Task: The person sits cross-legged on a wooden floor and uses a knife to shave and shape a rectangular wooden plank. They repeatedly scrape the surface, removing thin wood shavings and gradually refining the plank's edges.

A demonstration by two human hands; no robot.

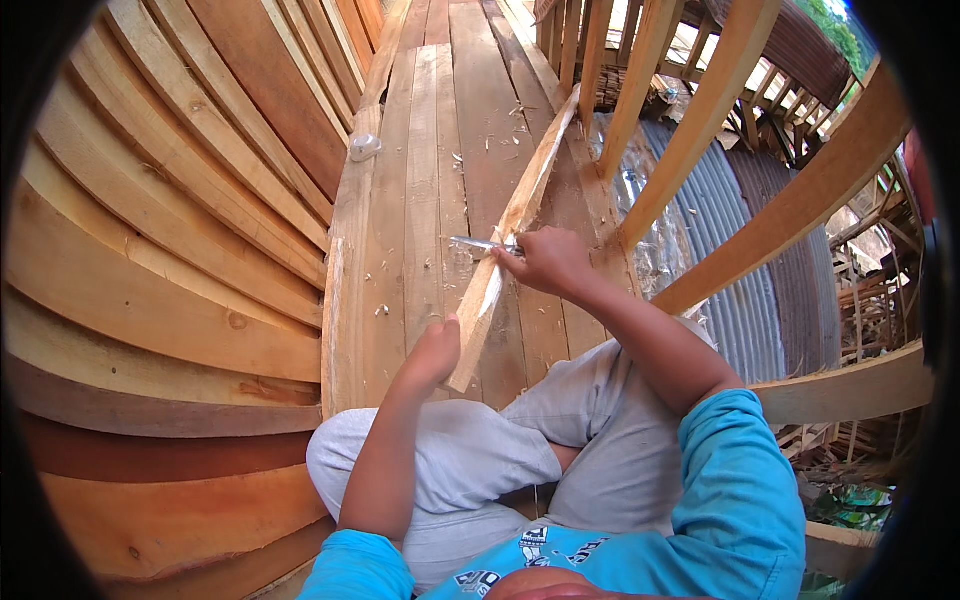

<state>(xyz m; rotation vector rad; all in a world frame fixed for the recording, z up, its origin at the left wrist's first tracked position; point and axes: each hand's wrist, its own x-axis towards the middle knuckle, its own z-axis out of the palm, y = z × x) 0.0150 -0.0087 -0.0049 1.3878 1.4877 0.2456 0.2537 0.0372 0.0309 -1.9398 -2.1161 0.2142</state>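
Note:
A long, narrow piece of wood (520,208) slants from near my lap up to the railing on the right, its surface roughly whittled with pale cut patches. My left hand (436,352) is closed round its near end. In my right hand (553,259) is a knife (474,242), its handle mostly hidden by the fingers. The blade points left and lies across the upper side of the wood, touching it about midway along. Small pale shavings (382,311) are scattered on the planks around the wood.
I sit cross-legged on a plank floor (425,190). A wall of overlapping boards (180,200) rises on the left. Wooden railing posts (690,125) stand on the right, with corrugated metal sheets (728,235) below. A small clear plastic object (365,147) lies by the left wall.

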